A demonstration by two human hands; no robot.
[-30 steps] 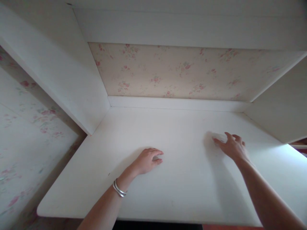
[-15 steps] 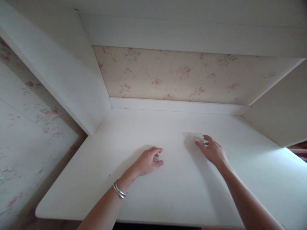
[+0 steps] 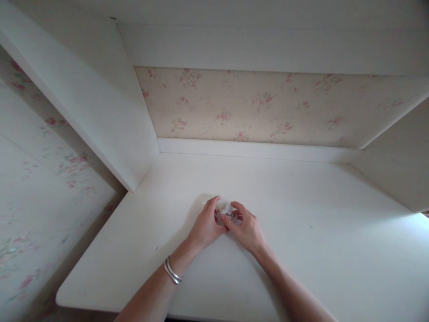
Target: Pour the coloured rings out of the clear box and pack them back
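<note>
A small clear plastic bundle [image 3: 224, 206] is sitting between the two hands, just above or on the bench; which of these cannot be told. Its see-through skin is showing something whitish inside, with darker bits lower down, but the contents are appearing too small and blurred to name, and whether it is open or sealed cannot be told. The left hand [image 3: 206, 227] is cupping the bundle's left side, its fingers bending around it and its thumb lying in front. The right hand [image 3: 247, 229] is gripping from the bundle's right, thumb pressing across its front and fingers curling around its right side. A silver bracelet [image 3: 172, 273] is circling the left wrist, nearer the wearer than the bundle. The white bench [image 3: 288, 259] is spreading beneath and around the bundle, a small dark mark [image 3: 156, 248] lying on it to the bundle's left and nearer the wearer. Behind the bundle, a white back strip [image 3: 261, 149] is running along the bench, and floral wallpaper [image 3: 248, 105] is rising above that strip. Well left of the bundle, a white side panel [image 3: 103, 103] is standing upright.
</note>
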